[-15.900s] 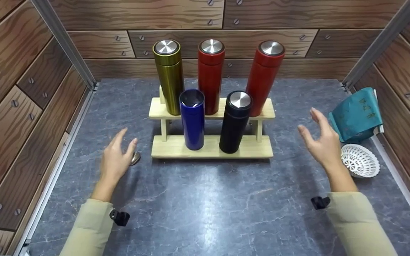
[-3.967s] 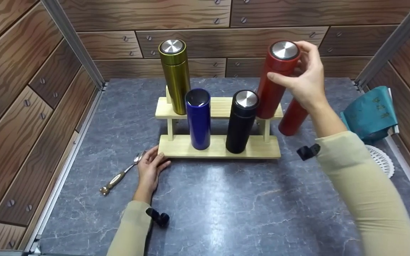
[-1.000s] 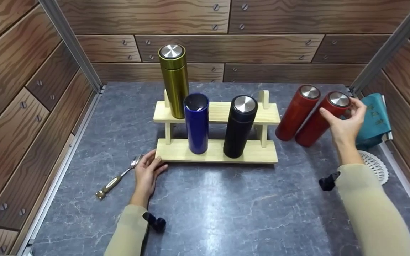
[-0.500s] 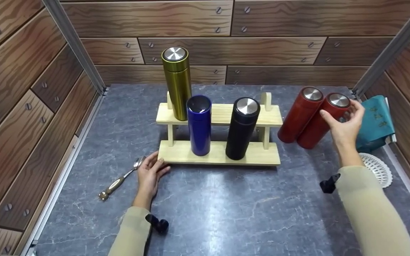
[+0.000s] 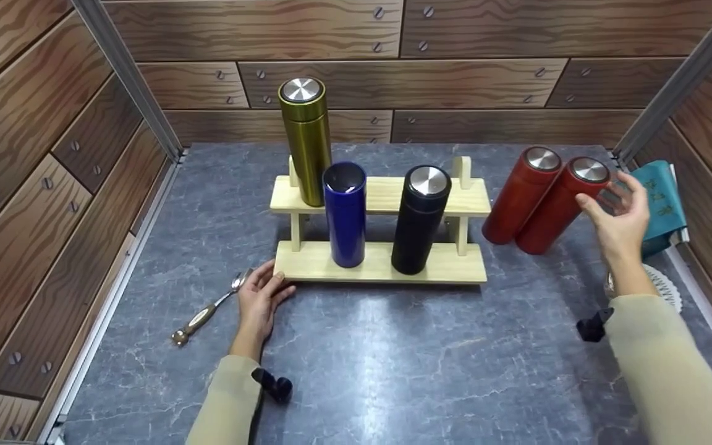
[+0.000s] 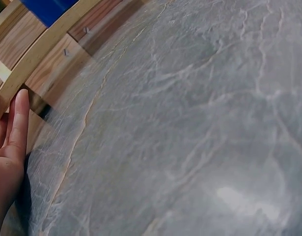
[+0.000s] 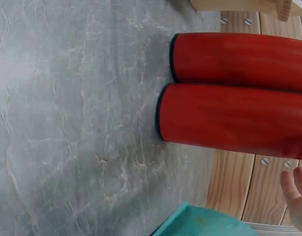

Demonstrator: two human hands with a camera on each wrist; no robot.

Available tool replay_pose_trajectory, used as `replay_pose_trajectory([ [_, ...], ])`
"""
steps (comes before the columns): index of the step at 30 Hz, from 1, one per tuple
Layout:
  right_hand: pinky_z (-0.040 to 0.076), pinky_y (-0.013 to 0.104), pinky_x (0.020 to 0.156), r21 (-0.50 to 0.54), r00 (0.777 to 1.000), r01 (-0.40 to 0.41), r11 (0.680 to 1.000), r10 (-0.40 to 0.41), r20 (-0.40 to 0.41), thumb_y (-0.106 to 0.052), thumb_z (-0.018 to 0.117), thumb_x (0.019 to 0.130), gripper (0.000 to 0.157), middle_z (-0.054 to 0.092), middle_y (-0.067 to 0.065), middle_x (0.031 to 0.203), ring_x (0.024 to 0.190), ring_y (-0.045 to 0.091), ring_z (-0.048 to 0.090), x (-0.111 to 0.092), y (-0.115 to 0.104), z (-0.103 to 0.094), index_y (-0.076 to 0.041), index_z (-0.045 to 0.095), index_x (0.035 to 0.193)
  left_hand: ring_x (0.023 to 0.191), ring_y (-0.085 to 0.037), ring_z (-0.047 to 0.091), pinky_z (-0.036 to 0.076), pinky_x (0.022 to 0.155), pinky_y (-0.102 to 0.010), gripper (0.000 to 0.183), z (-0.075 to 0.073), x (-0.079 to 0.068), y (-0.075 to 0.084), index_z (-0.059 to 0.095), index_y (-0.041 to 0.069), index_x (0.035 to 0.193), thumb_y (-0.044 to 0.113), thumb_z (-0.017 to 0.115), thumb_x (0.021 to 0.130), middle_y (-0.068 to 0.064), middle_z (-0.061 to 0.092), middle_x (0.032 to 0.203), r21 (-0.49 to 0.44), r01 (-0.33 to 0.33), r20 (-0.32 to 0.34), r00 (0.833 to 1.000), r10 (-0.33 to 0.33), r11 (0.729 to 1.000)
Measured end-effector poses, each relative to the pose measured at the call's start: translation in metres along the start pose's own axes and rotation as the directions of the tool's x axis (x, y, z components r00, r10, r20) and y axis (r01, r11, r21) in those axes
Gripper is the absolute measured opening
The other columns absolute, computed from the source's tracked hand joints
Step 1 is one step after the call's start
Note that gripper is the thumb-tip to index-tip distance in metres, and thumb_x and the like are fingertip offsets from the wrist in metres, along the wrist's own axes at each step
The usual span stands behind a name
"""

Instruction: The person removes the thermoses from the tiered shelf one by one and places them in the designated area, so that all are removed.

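Red flasks, head view: the near red flask (image 5: pixel 555 213) and the far red flask (image 5: pixel 520 201) stand upright, side by side, in the right half of the frame.
Right hand, head view: the right hand (image 5: pixel 625 225) sits loosely spread beside the near red flask, not gripping; I can't tell whether the thumb brushes it.
Clearing the flask: I'd draw the fingers straight off sideways, so neither red flask gets knocked.
Left hand, head view: left of centre, the left hand (image 5: pixel 257 306) pinches the front corner of the rack (image 5: pixel 449 266).
Rack, head view: centre frame, bearing the gold flask (image 5: pixel 308 142), blue flask (image 5: pixel 346 228) and black flask (image 5: pixel 418 228); a steady hold should keep these from wobbling.
Writing, head view: gold marks on the teal pouch (image 5: pixel 665 210) and a pale patch on the spoon (image 5: pixel 200 318), neither readable from here; no brand shows on the flasks.
Rack edge, left wrist view: upper left, with straight fingers against its underside; a light pinch seems enough.
Red sides, right wrist view: plain, no label; fingertips at lower right stand apart from them.
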State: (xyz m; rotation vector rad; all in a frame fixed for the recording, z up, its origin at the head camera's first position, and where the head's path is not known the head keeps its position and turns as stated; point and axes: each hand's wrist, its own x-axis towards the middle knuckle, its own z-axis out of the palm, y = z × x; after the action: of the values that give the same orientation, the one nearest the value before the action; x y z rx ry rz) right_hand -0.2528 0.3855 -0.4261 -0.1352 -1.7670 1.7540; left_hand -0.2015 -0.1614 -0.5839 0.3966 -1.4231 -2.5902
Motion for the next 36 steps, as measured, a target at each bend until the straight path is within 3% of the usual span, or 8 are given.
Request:
replay_pose_trajectory([
  [7,0.055,0.014,0.061,0.114,1.0,0.014,0.993,-0.015,0.007,0.007,0.076,0.07,0.051,0.065,0.011,0.1,0.077,0.016,0.062,0.001,-0.008,-0.01,-0.003,0.058,0.116,0.09,-0.025,0.061,0.059,0.072,-0.041,0.045,-0.001,-0.002,0.001,0.049,-0.004,0.128,-0.006,0.063,0.084,-0.018,0.053,0.116,-0.001,0.014,0.007,1.0,-0.014,1.0],
  [17,0.055,0.016,0.066,0.085,0.996,0.082,0.993,-0.084,0.023,0.005,0.074,0.074,0.046,0.063,0.017,0.101,0.083,0.02,0.06,0.002,-0.026,-0.019,-0.002,0.057,0.116,0.091,-0.024,0.061,0.059,0.073,-0.042,0.046,-0.002,-0.002,0.002,0.049,-0.004,0.127,-0.005,0.064,0.084,-0.017,0.054,0.116,0.009,0.012,0.013,1.0,-0.012,1.0],
  [22,0.055,0.017,0.063,0.144,0.992,0.125,0.982,-0.123,-0.018,0.007,0.073,0.074,0.041,0.064,0.017,0.094,0.077,0.02,0.062,0.004,-0.037,-0.016,0.003,0.058,0.111,0.089,-0.024,0.062,0.059,0.073,-0.042,0.045,-0.002,-0.001,0.003,0.05,-0.003,0.127,-0.004,0.064,0.084,-0.017,0.055,0.115,-0.003,0.013,0.022,1.0,-0.013,1.0],
  [28,0.055,0.017,0.056,0.212,0.993,0.121,0.97,-0.119,-0.022,0.009,0.072,0.073,0.035,0.065,0.016,0.087,0.071,0.019,0.063,0.003,-0.053,-0.012,0.005,0.06,0.106,0.088,-0.024,0.062,0.059,0.072,-0.041,0.044,-0.001,-0.001,0.004,0.05,-0.004,0.126,-0.007,0.062,0.084,-0.016,0.054,0.114,0.002,0.018,0.011,1.0,-0.018,1.0],
  [36,0.057,0.02,0.059,0.277,0.992,0.09,0.957,-0.109,0.055,0.01,0.071,0.075,0.035,0.065,0.019,0.09,0.074,0.022,0.064,-0.006,-0.072,0.007,0.009,0.058,0.107,0.088,-0.024,0.062,0.059,0.071,-0.041,0.042,-0.002,-0.001,0.002,0.05,-0.005,0.124,-0.008,0.061,0.084,-0.016,0.055,0.113,0.0,0.017,0.01,1.0,-0.017,1.0],
])
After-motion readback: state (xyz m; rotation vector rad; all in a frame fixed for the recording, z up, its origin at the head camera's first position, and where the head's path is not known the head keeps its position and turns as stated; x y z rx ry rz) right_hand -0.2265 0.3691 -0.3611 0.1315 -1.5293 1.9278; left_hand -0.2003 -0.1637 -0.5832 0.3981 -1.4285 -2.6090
